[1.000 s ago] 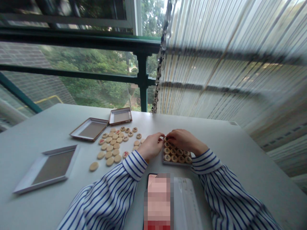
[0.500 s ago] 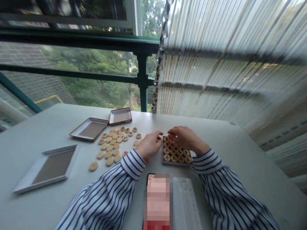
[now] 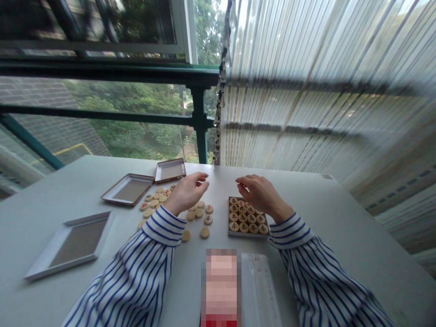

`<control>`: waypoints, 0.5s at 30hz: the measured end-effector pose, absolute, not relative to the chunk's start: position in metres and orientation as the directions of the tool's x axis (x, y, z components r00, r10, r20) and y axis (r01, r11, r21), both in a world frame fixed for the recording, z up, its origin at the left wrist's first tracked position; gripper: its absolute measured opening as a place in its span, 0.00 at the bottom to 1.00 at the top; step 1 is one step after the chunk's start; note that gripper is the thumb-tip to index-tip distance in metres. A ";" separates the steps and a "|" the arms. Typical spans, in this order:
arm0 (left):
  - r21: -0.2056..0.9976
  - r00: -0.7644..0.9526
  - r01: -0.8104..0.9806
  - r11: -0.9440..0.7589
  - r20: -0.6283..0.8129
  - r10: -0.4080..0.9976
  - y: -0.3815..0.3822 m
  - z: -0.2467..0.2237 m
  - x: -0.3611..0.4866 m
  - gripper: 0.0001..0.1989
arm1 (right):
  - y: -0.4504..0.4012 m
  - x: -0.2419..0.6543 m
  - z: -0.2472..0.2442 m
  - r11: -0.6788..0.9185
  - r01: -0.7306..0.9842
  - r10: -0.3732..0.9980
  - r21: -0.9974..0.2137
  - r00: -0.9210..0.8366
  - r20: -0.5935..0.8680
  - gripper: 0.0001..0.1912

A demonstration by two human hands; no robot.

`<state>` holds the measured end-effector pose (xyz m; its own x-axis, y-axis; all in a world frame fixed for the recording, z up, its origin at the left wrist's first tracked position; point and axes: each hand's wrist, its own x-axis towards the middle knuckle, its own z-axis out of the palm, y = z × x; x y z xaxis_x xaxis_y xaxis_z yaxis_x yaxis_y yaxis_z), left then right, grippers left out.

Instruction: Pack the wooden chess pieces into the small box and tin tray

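My left hand hovers over the loose round wooden pieces, fingers curved and apart, with nothing seen in them. Some loose pieces show red or black characters, others are plain, and my hand and sleeve hide part of the group. On the right, my right hand is above the back right of a shallow box filled with rows of character pieces. Its fingers are bent with their tips past the box's back edge, and nothing shows in them. That hand covers the box's back right corner.
Two brown-edged trays lie at the back left, and a larger white-rimmed tray nearer. A phone with a blurred screen and a clear plastic case lie in front. A string curtain hangs behind the table.
My left hand has moved left and away from the box, over the loose pieces, uncovering several on their right side. My right hand stays above the box. The view has shifted slightly.
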<state>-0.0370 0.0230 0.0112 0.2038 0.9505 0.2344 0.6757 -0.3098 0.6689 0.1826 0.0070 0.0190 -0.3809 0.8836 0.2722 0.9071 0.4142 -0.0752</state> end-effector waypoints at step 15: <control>0.735 0.062 0.601 -0.313 0.348 0.935 0.020 0.033 -0.081 0.20 | 0.006 0.192 0.028 0.461 0.869 0.807 -0.179 -0.326 0.493 0.15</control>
<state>-0.0813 0.0204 0.0325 0.0622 0.9355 0.3479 0.6014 -0.3133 0.7350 0.1922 0.0062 0.0282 -0.3262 0.8069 0.4925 0.8694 0.4606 -0.1788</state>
